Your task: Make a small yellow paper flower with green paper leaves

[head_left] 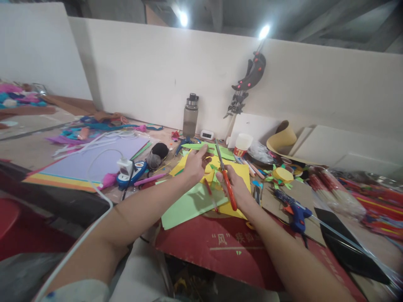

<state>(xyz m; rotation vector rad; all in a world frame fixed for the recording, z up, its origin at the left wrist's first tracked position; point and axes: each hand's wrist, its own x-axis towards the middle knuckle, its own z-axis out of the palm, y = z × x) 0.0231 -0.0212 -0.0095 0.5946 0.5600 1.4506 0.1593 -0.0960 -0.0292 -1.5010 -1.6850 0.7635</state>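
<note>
We pinch a green paper piece (pixel 191 146) in the left hand (pixel 197 164); the right hand (pixel 235 184) clamps red-handled scissors (pixel 223 170).
Blades point to about 12 o'clock; green piece sits at 10 o'clock from the scissors' pivot, hands apart. Below us: yellow paper (pixel 244 171), with a pale green sheet (pixel 180 209) at 7 o'clock from the hands. We log a blue glue gun (pixel 297 213) at 4, bottle (pixel 190 118) near 11, purple sheet (pixel 126 145) at 9.

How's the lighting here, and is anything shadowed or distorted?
Head view: two overhead lamps flare white; in that same view, a shadow falls on the pale green paper; there too, red packets at the right edge look stretched and blurred.
</note>
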